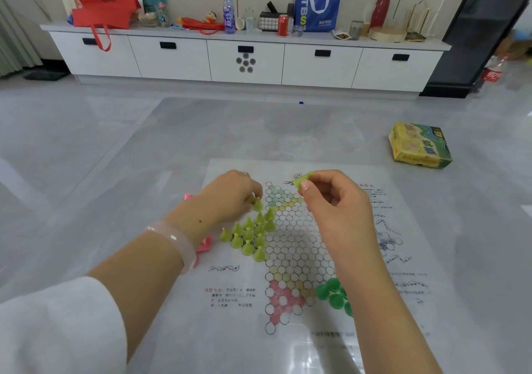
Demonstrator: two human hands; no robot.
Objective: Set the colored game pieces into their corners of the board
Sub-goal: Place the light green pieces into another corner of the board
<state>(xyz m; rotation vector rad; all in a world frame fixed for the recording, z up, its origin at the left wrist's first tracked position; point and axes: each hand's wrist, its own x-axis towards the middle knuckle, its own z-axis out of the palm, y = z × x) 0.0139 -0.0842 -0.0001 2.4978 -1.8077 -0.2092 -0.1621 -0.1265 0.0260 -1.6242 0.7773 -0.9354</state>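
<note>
Above the board (pixel 299 247), right hand (pixel 331 201) pinches a sideways yellow-green piece (pixel 302 180); left hand (pixel 230 192) pinches an upright one (pixel 257 204)

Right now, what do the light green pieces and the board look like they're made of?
Light green pieces: probably moulded plastic, smooth, slightly translucent, all one cone shape. Board: looks like a thin printed plastic or paper sheet, lying flat and glossy under the room light.

surface: grey glossy floor (pixel 115 143) in front of me | on it: my paper game board (pixel 359 258), flat | a yellow-green game box (pixel 419 149) well apart, far right | pink pieces (pixel 205 244) just beside the board's left edge
</note>
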